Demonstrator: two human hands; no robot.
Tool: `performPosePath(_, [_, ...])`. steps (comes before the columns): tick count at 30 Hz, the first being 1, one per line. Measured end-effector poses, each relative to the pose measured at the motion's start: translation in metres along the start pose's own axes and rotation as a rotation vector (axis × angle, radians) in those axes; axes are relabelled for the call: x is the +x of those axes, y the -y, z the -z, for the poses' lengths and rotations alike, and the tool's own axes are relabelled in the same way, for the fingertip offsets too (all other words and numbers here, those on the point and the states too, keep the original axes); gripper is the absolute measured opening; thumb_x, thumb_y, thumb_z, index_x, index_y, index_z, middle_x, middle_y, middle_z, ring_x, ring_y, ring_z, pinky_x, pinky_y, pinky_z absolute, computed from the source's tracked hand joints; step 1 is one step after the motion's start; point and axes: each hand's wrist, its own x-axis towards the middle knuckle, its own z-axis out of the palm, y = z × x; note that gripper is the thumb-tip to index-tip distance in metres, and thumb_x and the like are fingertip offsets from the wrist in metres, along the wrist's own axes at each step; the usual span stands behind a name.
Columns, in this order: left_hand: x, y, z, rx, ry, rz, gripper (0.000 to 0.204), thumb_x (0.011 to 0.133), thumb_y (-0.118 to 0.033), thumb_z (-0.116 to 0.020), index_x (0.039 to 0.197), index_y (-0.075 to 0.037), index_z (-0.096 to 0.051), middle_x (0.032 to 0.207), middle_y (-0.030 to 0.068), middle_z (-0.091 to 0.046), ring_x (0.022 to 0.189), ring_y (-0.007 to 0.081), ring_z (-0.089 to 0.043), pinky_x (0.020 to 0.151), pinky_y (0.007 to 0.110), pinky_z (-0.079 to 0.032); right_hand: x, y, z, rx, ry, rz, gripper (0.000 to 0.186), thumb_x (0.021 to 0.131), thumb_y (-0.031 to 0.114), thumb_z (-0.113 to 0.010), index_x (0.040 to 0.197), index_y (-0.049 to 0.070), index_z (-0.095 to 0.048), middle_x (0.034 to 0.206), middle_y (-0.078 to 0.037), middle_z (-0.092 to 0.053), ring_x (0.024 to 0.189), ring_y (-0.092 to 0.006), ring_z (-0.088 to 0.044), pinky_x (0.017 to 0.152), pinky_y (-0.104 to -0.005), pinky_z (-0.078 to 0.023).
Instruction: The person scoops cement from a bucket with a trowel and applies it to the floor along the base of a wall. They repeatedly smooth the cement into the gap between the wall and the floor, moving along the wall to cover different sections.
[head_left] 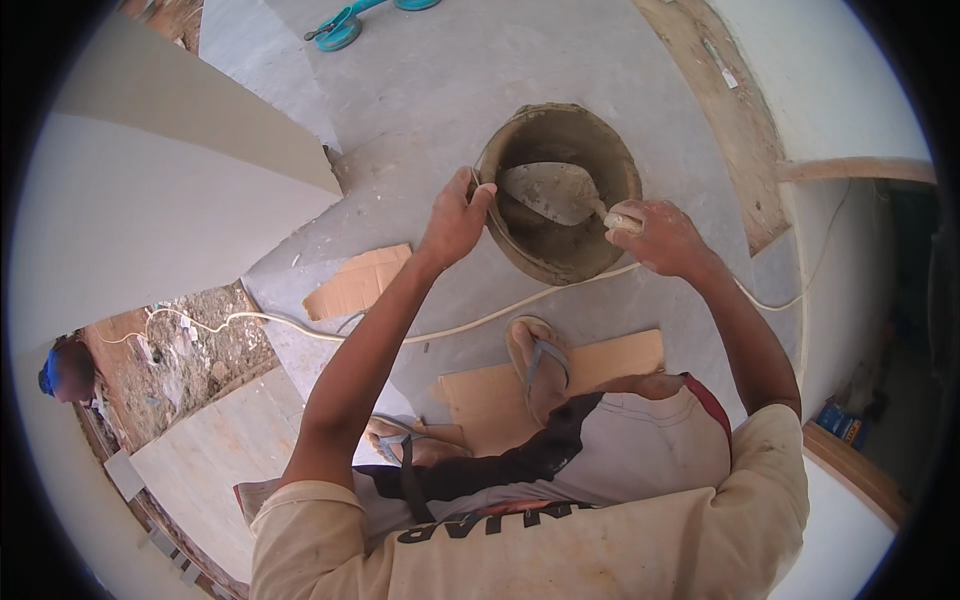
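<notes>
A round, mortar-caked bucket (pixel 610 150) stands on the grey floor ahead of me. My left hand (pixel 455 215) grips its near-left rim. My right hand (pixel 660 235) is closed on the handle of a trowel (pixel 555 190). The trowel's pointed blade, coated in grey mortar, lies inside the bucket over the wet mix. Both forearms reach up from the lower edge. My knees and sandalled feet are below the bucket.
A pale cable (pixel 480 322) runs across the floor under my arms. Cardboard pieces (pixel 355 285) lie on the floor, one (pixel 620 355) under my foot. Large pale tiles (pixel 150 215) lie at left. A blue suction lifter (pixel 340 28) sits far off. A person crouches at left (pixel 68 370).
</notes>
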Motion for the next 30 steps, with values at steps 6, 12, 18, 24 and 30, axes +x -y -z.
performPosePath(6, [0.003, -0.005, -0.004, -0.232, 0.12, 0.056, 0.025, 0.094, -0.022, -0.064, 0.085, -0.003, -0.05, 0.074, 0.0019, -0.05, 0.068, 0.0121, -0.045, 0.062, 0.032, -0.042, -0.01, 0.003, 0.007, -0.048, 0.086, -0.104, 0.04, 0.089, 0.036, -0.063, 0.121, 0.012, -0.068, 0.105, -0.016, -0.07, 0.104, -0.0336, -0.065, 0.093, -0.0466, -0.051])
performPosePath(12, [-0.001, -0.016, -0.014, -0.518, 0.201, 0.223, 0.014, 0.092, -0.013, -0.065, 0.094, -0.006, -0.053, 0.078, -0.0005, -0.053, 0.071, 0.0096, -0.052, 0.063, 0.03, -0.049, -0.015, -0.008, -0.011, 0.008, 0.088, -0.153, 0.039, 0.088, 0.033, -0.064, 0.119, 0.008, -0.069, 0.108, -0.018, -0.069, 0.107, -0.0344, -0.064, 0.097, -0.0455, -0.049])
performPosePath(18, [-0.005, -0.028, -0.02, -0.597, 0.302, 0.227, 0.018, 0.091, -0.008, -0.062, 0.109, -0.008, -0.057, 0.097, 0.0041, -0.068, 0.09, 0.0141, -0.067, 0.084, 0.038, -0.058, -0.008, -0.023, -0.037, 0.322, 0.149, -0.019, 0.039, 0.086, 0.034, -0.068, 0.111, 0.004, -0.071, 0.099, -0.019, -0.07, 0.101, -0.0356, -0.063, 0.091, -0.0441, -0.049])
performPosePath(24, [0.006, -0.039, -0.033, -0.578, 0.298, 0.205, 0.017, 0.09, -0.006, -0.062, 0.106, -0.005, -0.057, 0.092, 0.0052, -0.068, 0.084, 0.0149, -0.068, 0.076, 0.036, -0.06, -0.022, -0.028, -0.005, 0.813, 0.316, -0.267, 0.03, 0.089, 0.027, -0.068, 0.098, -0.001, -0.072, 0.079, -0.006, -0.064, 0.071, -0.0135, -0.062, 0.065, -0.0308, -0.05])
performPosePath(30, [0.021, -0.033, -0.057, -0.75, 0.19, 0.224, 0.019, 0.091, -0.009, -0.06, 0.109, -0.005, -0.055, 0.095, 0.0057, -0.063, 0.084, 0.0165, -0.065, 0.075, 0.038, -0.058, -0.03, -0.045, -0.002, 1.101, 0.156, -0.395, 0.035, 0.092, 0.022, -0.065, 0.119, 0.0, -0.066, 0.078, -0.002, -0.062, 0.066, -0.0089, -0.058, 0.057, -0.0257, -0.048])
